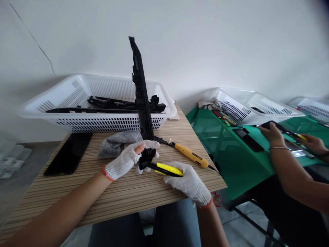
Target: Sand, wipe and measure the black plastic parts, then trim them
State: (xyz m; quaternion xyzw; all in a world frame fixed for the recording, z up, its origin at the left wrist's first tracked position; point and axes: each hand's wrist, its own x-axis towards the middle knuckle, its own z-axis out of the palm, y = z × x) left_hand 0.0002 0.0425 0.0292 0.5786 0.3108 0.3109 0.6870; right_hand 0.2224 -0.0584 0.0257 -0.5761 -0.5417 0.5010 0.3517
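Observation:
My left hand point(128, 158), in a white knit glove with bare thumb tip, is closed round the lower end of a long black plastic trim piece point(143, 99), which stands nearly upright over the table. My right hand point(189, 180), also gloved, grips a yellow and black utility knife point(169, 169). The knife's front end meets the bottom of the trim piece; its blade cannot be made out. Behind my left hand lies a crumpled grey cloth point(119, 142). A yellow-handled tool with a cord point(191, 155) rests on the table right of the trim piece.
A white basket point(102, 120) with several black plastic parts stands at the table's back. A black phone-like slab point(69, 154) lies at left. To the right, a co-worker's hands point(273, 135) work at a green-covered table point(259, 164) with tools and another white basket point(236, 106).

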